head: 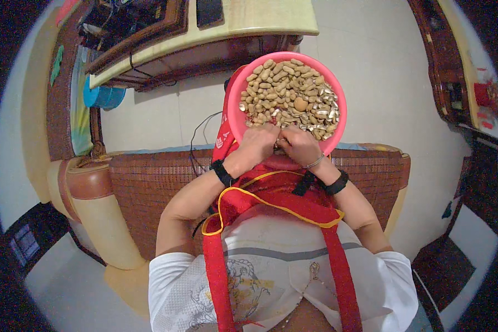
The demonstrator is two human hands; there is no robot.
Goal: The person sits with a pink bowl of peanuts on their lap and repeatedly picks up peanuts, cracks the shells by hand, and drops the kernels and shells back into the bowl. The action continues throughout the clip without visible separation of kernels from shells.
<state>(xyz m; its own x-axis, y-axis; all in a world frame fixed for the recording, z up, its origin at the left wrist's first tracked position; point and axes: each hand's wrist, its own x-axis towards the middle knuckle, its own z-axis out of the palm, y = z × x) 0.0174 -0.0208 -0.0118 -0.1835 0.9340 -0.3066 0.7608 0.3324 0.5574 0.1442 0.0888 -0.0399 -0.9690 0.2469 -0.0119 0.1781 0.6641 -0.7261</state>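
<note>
My left hand [258, 142] and my right hand [302, 145] meet over the near rim of a pink plastic basin [235, 108]. Their curled fingertips press together around what appears to be a peanut, mostly covered by the fingers. Whole unshelled peanuts [274, 83] fill the left and far part of the basin. Split empty shells [325, 112] lie along its right side, and a few reddish kernels [272, 119] show just beyond my left hand. Among the peanuts rests a smooth, round brown object [301, 103], perhaps an egg. The basin sits at my lap, over a red apron [274, 191] with yellow trim.
I sit on a sofa with a brown woven mat [153, 178]. Ahead on the left stands a pale-topped table [257, 18], bearing a dark flat device [210, 13] and a wooden tray [178, 20]. A blue bin [103, 96] stands by its left end. A dark cable [197, 133] hangs near my left.
</note>
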